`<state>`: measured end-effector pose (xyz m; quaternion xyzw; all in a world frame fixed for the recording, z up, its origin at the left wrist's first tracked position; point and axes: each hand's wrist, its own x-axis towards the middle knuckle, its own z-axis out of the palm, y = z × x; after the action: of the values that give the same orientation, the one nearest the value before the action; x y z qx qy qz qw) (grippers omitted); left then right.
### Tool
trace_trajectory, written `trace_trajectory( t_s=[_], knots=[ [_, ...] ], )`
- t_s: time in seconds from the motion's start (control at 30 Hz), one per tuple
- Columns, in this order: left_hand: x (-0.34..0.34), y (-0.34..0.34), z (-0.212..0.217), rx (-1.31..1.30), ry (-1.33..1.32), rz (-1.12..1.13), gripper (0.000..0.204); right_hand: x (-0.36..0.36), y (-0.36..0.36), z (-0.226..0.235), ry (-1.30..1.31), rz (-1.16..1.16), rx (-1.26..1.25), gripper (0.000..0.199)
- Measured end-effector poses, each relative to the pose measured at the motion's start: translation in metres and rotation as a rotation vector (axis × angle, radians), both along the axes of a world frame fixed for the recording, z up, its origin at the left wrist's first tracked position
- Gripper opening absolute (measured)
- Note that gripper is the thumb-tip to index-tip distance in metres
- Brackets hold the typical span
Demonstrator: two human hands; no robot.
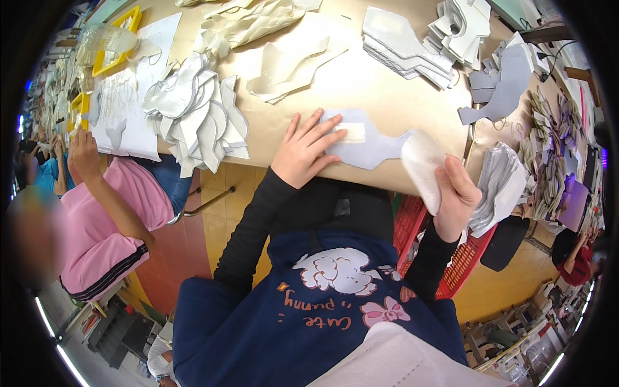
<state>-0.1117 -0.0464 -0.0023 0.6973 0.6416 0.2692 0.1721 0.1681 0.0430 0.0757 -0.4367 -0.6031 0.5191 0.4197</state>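
My left hand (pixel 308 149) lies with fingers spread on the near edge of the table. Its fingertips press on a flat grey cut fabric piece (pixel 367 157) that bears a cream rectangular patch (pixel 351 133). At that piece's right end, a whitish rounded flap (pixel 422 164) stands raised off the table. My right hand (pixel 458 193) pinches the flap's lower right edge between thumb and fingers. Whether the flap belongs to the grey piece or is a separate layer, I cannot tell.
Stacks of grey-white cut pieces (pixel 406 48) lie at the far right, a loose pile (pixel 196 109) at the left. Another stack (pixel 500 184) sits right of my hand. Red crates (pixel 474 261) stand below the table edge. A co-worker in pink (pixel 116 219) works at the left.
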Motion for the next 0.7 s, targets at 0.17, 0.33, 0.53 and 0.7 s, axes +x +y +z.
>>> trace_trajectory(
  t_s=[0.17, 0.33, 0.53, 0.7],
  knots=[
    [0.004, -0.001, 0.004, -0.025, 0.069, 0.055, 0.057, -0.018, 0.008, 0.012, -0.002, 0.127, -0.238, 0.052],
    [0.008, 0.009, 0.006, -0.049, 0.002, 0.178, 0.062, -0.024, 0.021, -0.005, -0.205, 0.534, -0.515, 0.046],
    [0.006, 0.043, 0.007, -0.008, -0.036, 0.154, 0.058, -0.023, 0.017, -0.031, -0.434, 0.560, -0.451, 0.046],
    [0.007, 0.050, 0.026, 0.104, -0.213, 0.079, 0.040, 0.018, 0.030, -0.025, -0.369, 0.395, -0.271, 0.040]
  ],
)
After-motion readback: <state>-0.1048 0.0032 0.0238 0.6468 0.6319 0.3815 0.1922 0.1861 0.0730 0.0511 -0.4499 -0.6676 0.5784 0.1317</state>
